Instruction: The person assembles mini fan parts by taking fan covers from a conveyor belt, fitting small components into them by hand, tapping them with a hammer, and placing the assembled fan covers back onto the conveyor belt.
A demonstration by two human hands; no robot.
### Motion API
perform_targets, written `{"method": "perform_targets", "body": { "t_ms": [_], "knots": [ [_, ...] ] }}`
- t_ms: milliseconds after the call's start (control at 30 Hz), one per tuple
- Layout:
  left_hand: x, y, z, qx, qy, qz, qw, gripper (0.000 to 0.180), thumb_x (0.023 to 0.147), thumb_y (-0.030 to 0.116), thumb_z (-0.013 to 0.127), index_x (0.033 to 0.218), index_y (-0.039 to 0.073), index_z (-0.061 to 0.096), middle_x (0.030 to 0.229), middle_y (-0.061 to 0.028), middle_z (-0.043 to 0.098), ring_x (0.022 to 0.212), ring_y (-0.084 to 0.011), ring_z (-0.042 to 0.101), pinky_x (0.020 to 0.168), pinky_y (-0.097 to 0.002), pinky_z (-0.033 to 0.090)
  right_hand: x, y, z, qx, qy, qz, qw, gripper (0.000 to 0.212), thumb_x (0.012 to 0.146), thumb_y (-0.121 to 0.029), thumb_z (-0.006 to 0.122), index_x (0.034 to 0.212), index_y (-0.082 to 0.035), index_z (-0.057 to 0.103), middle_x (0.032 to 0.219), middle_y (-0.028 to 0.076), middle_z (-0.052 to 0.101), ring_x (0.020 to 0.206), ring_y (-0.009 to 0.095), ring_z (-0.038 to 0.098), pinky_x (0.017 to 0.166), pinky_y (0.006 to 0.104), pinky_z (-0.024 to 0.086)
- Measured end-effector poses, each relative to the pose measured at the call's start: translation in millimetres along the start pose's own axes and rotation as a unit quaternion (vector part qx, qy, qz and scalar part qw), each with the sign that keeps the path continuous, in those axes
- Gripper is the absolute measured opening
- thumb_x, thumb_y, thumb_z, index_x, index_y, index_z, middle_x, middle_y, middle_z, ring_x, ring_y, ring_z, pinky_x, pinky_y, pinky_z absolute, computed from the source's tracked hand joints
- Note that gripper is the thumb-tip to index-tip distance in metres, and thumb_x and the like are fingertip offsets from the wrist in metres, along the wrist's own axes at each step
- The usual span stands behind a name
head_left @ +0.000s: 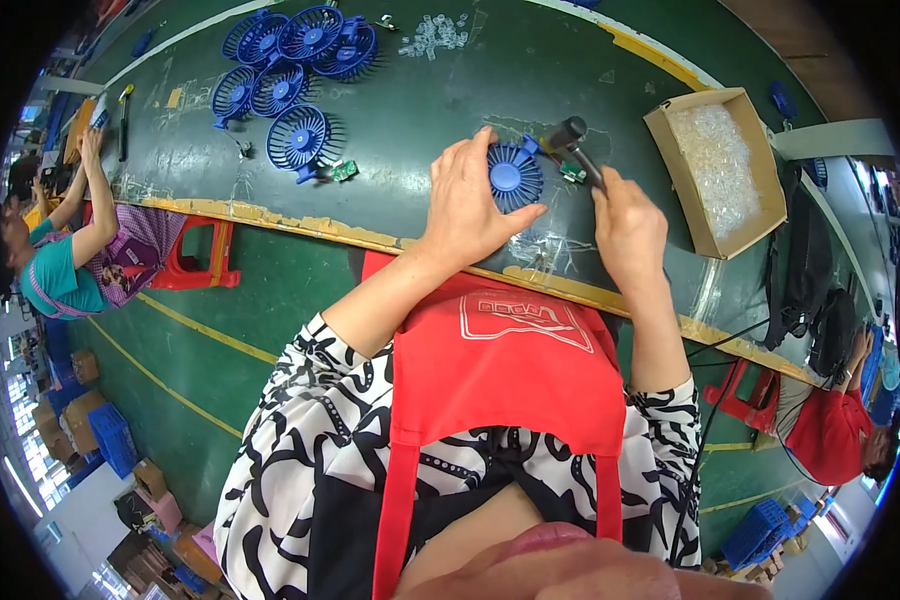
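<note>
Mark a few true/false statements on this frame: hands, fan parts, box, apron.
1. The right hand holds a hammer. True.
2. The left hand is at a red fan part. False: it is at a blue fan part.
3. The cardboard box holds clear plastic pieces. True.
4. The other fan parts lie right of the box. False: they lie left of it.
5. The wearer's apron is red. True.

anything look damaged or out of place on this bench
The bench's front edge looks worn, its yellow patchy and ragged. Small clear pieces also lie scattered loose, right of the grouped blue fans, though that may be deliberate.
</note>
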State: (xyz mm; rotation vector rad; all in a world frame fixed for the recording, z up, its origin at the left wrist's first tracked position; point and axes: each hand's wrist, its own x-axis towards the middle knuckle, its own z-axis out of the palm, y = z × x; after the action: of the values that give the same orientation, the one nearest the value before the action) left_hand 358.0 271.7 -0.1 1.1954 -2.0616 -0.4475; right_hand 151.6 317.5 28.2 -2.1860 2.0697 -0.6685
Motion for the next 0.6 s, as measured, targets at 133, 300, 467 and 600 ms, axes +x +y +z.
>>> {"method": "perform_targets", "body": {
  "t_ms": [133, 300, 467, 600],
  "knots": [
    [-3.1, 0.0, -3.2, -0.074, 0.009, -0.001, 0.997, 0.098, 0.061, 0.029, 0.087, 0.136, -0.005, 0.034, 0.124, -0.0187, 0.054, 0.115, -0.0343, 0.049, 0.100, -0.0439, 0.038, 12.9, 1.7, 3.6, 0.078, 0.146, -0.045, 0.985, 0.019, 0.084, -0.008, 0.065, 0.100, 0.002, 0.066, 0.093, 0.017, 0.067, 0.081, 0.034, 0.065, 0.073, 0.0391, 0.052],
    [-4.4, 1.4, -4.8, -0.128, 0.007, 0.027, 0.991, 0.102, 0.059, 0.029, 0.089, 0.137, -0.003, 0.032, 0.123, -0.0182, 0.053, 0.115, -0.0355, 0.048, 0.099, -0.0433, 0.041, 21.7, -18.9, 20.3, 0.497, -0.067, 0.160, 0.850, 0.025, 0.092, -0.019, 0.062, 0.101, 0.004, 0.067, 0.075, 0.007, 0.065, 0.068, 0.009, 0.060, 0.062, 0.0254, 0.048],
    [15.3, -20.1, -5.6, -0.169, 0.045, -0.008, 0.984, 0.061, 0.071, 0.024, 0.082, 0.119, -0.002, 0.054, 0.117, -0.0184, 0.061, 0.108, -0.0333, 0.057, 0.095, -0.0411, 0.044, 18.5, -13.4, 31.7, 0.497, -0.085, 0.224, 0.834, 0.022, 0.094, -0.019, 0.060, 0.098, 0.002, 0.068, 0.072, 0.000, 0.063, 0.060, 0.007, 0.056, 0.054, 0.0219, 0.044],
    [65.1, -72.4, -11.2, -0.015, 0.159, -0.014, 0.987, 0.014, 0.075, 0.015, 0.073, 0.083, 0.004, 0.068, 0.095, -0.0130, 0.066, 0.089, -0.0318, 0.059, 0.079, -0.0411, 0.047, 18.4, -11.7, 30.0, 0.536, -0.096, 0.227, 0.807, 0.022, 0.094, -0.020, 0.061, 0.097, 0.000, 0.068, 0.071, 0.000, 0.062, 0.059, 0.005, 0.055, 0.053, 0.0190, 0.043]
  ]
}}
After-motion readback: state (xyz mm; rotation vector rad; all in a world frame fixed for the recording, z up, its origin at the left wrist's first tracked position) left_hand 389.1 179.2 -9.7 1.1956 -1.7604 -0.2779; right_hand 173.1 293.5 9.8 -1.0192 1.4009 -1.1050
